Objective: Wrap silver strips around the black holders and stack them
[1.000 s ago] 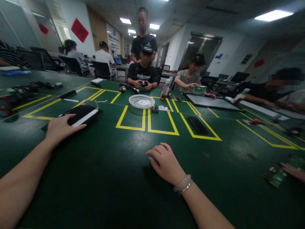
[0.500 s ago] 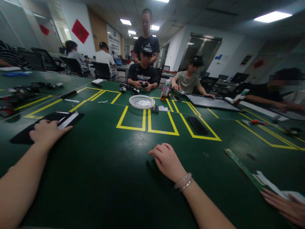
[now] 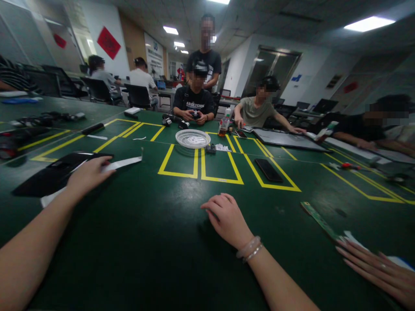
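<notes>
My left hand (image 3: 87,176) is closed on a long white strip (image 3: 127,163), its fingertips pinching it. One end sticks out to the right and ends in a small brownish tip; another white part shows below the wrist. Just behind and left of this hand lies a flat black sheet-like item (image 3: 42,175), partly covered by the hand. My right hand (image 3: 227,218) rests palm down on the green table (image 3: 155,242), fingers loosely bent, with nothing visible in it. Two bracelets circle its wrist.
Another person's hand (image 3: 379,268) lies at the right beside a long green circuit board (image 3: 319,220). Ahead are a black phone (image 3: 269,169), a white round basket (image 3: 193,133), a bottle (image 3: 224,124) and yellow tape outlines. Several people sit around the table.
My left hand has moved right off the black item, drawing the white strip with it. My right hand has stayed put. The other person's hand at the right has moved left.
</notes>
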Motion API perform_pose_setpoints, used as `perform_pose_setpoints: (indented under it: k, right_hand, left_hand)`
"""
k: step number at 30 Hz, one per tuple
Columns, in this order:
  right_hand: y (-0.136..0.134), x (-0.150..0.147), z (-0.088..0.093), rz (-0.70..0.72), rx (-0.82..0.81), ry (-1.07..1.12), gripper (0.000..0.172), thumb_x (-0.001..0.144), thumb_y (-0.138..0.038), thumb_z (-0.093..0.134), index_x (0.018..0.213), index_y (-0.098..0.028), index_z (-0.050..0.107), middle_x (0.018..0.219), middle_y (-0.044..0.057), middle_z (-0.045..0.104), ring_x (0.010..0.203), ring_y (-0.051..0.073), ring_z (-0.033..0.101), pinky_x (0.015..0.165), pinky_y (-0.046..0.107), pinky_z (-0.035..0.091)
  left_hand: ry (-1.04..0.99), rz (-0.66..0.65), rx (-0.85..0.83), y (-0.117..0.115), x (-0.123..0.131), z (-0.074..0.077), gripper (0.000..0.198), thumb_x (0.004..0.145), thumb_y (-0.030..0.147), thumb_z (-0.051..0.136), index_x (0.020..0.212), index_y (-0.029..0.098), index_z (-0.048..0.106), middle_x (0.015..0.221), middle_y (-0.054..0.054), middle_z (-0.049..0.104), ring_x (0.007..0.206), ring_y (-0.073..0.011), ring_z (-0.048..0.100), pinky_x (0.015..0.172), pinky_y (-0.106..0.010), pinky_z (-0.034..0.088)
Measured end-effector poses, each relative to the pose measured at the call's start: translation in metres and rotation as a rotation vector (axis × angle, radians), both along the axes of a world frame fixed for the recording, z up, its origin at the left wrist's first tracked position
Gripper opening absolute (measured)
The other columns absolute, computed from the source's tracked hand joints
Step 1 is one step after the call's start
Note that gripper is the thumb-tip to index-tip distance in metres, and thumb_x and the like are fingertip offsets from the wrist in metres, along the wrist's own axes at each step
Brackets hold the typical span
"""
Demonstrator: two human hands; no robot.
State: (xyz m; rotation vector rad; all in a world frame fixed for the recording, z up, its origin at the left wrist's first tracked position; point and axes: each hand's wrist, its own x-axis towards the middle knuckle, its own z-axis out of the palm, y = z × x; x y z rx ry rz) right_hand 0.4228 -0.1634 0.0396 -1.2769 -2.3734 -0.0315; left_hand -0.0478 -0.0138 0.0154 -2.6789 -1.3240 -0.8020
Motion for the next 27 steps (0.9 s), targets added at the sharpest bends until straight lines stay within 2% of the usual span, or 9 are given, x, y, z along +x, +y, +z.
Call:
perform_pose_setpoints:
  k: [3,8,11,15,17,20,22,25,27]
  right_hand:
    - [-0.001,-0.001,0.0,0.014,0.051,0.036,0.018,0.091,-0.014,0.055,0.101,-0.024,0.065,0.103,0.004,0.067,0.101,0.02,0.06,0.104,0.044,0.036]
    - [-0.004,-0.004,0.0,0.055,0.027,0.046,0.012,0.087,-0.024,0.067,0.098,-0.024,0.062,0.122,0.005,0.065,0.115,0.022,0.057,0.107,0.047,0.035]
    - [-0.005,-0.006,0.0,0.093,-0.079,0.039,0.02,0.083,-0.031,0.073,0.097,-0.024,0.06,0.127,0.006,0.065,0.119,0.024,0.056,0.111,0.051,0.029]
    - [-0.006,-0.009,-0.002,0.114,-0.199,0.059,0.014,0.087,-0.026,0.069,0.097,-0.024,0.06,0.104,0.001,0.072,0.098,0.019,0.065,0.108,0.049,0.032]
    - [-0.005,-0.007,-0.003,0.097,-0.201,0.119,0.014,0.088,-0.024,0.068,0.1,-0.024,0.061,0.101,0.001,0.072,0.094,0.019,0.066,0.102,0.045,0.038]
    - [-0.001,-0.002,-0.004,0.029,-0.168,0.298,0.017,0.088,-0.027,0.067,0.105,-0.024,0.064,0.103,0.003,0.072,0.096,0.021,0.065,0.091,0.04,0.046]
    - [0.004,0.004,-0.003,-0.041,-0.162,0.482,0.019,0.089,-0.032,0.065,0.107,-0.023,0.065,0.104,0.005,0.071,0.097,0.021,0.065,0.087,0.038,0.05]
    - [0.014,0.014,0.0,-0.158,-0.207,0.82,0.025,0.085,-0.039,0.068,0.103,-0.021,0.068,0.1,0.007,0.072,0.091,0.021,0.066,0.084,0.039,0.053]
    - [0.02,0.02,0.001,-0.223,-0.261,1.047,0.032,0.08,-0.043,0.073,0.102,-0.02,0.069,0.098,0.007,0.074,0.087,0.021,0.068,0.079,0.037,0.056]
  left_hand:
    - [-0.09,0.069,-0.18,-0.014,0.055,0.012,0.065,0.093,0.058,0.045,0.134,0.009,0.055,0.117,-0.013,0.062,0.106,-0.0308,0.058,0.089,-0.039,0.046]
    - [-0.017,-0.26,-0.288,-0.05,0.137,0.02,0.043,0.096,0.043,0.054,0.129,0.016,0.059,0.122,-0.009,0.059,0.11,-0.0263,0.058,0.092,-0.033,0.05]
    - [-0.011,-0.419,-0.295,-0.073,0.166,0.021,0.036,0.094,0.027,0.062,0.128,0.021,0.058,0.122,-0.007,0.059,0.112,-0.0232,0.057,0.096,-0.031,0.049]
    - [-0.04,-0.52,-0.335,-0.089,0.179,0.023,0.033,0.094,0.021,0.065,0.126,0.022,0.06,0.121,-0.006,0.059,0.111,-0.0208,0.057,0.094,-0.029,0.049]
    - [-0.017,-0.486,-0.335,-0.084,0.174,0.025,0.035,0.095,0.031,0.067,0.128,0.021,0.059,0.124,-0.007,0.058,0.114,-0.0229,0.055,0.097,-0.032,0.047]
    - [0.073,-0.237,-0.326,-0.062,0.146,0.026,0.055,0.096,0.055,0.061,0.138,0.02,0.053,0.136,-0.009,0.051,0.124,-0.0273,0.049,0.105,-0.038,0.042]
    - [0.083,-0.003,-0.309,-0.042,0.115,0.024,0.071,0.098,0.067,0.045,0.142,0.011,0.048,0.14,-0.014,0.046,0.127,-0.0325,0.045,0.107,-0.045,0.038]
    - [0.034,0.323,-0.241,-0.016,0.053,0.02,0.095,0.088,0.078,0.04,0.131,-0.005,0.053,0.135,-0.028,0.045,0.129,-0.0506,0.032,0.105,-0.066,0.023]
    - [0.01,0.403,-0.216,-0.006,0.01,0.014,0.094,0.077,0.082,0.045,0.113,-0.003,0.064,0.124,-0.028,0.054,0.132,-0.0584,0.014,0.1,-0.072,0.01]
